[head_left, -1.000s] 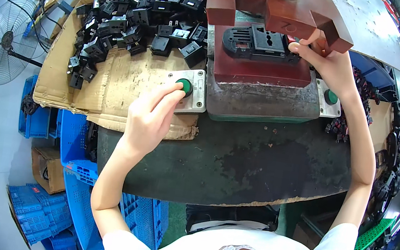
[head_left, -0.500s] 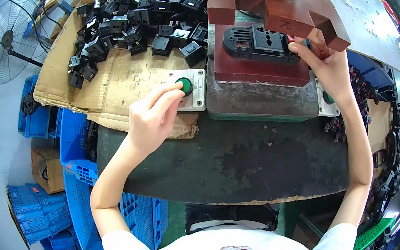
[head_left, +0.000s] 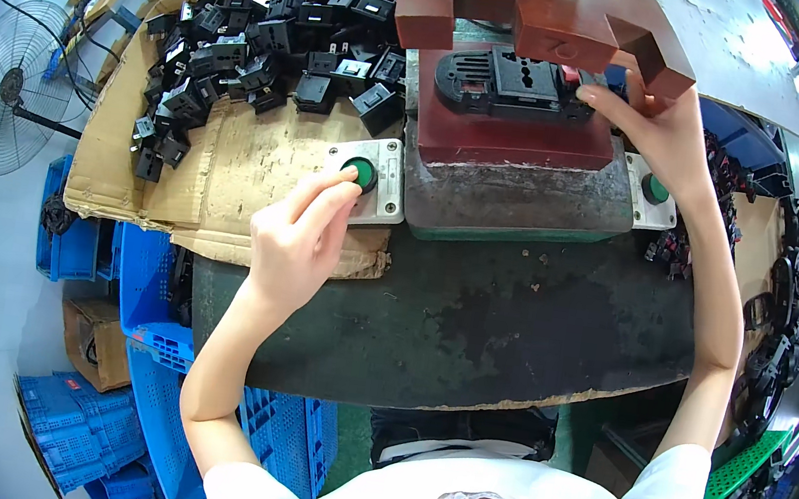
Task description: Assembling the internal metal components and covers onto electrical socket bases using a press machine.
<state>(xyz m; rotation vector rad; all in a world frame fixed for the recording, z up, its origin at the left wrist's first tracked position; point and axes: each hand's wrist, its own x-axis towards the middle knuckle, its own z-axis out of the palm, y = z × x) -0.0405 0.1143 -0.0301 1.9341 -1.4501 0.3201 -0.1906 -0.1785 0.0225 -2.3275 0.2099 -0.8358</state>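
Note:
On the dark red block [head_left: 524, 150] lies a black plastic socket housing [head_left: 513, 78] with slots at its left end. A small red part [head_left: 571, 74] shows at the housing's right end. Beside that end is my right hand [head_left: 665, 133], its thumb stretched toward the housing and apart from the fingers, which are partly hidden behind the press head. My left hand [head_left: 295, 236] is closed, with its fingertips at the green push button [head_left: 361, 174] on the left grey box [head_left: 387, 172]. A second green push button [head_left: 655, 189] sits below my right wrist.
A brown-red notched press head [head_left: 559, 33] hangs just above the housing. Several black socket modules [head_left: 266, 40] lie heaped in a cardboard tray [head_left: 240, 158] at left. Blue crates [head_left: 148, 398] stand below it; a fan [head_left: 12, 87] is farther left. Dark parts [head_left: 775, 349] lie at right.
My right thumb and fingers have parted at the housing's right end, where more of the red part shows. The right green button is now more visible. My left hand stays at its button.

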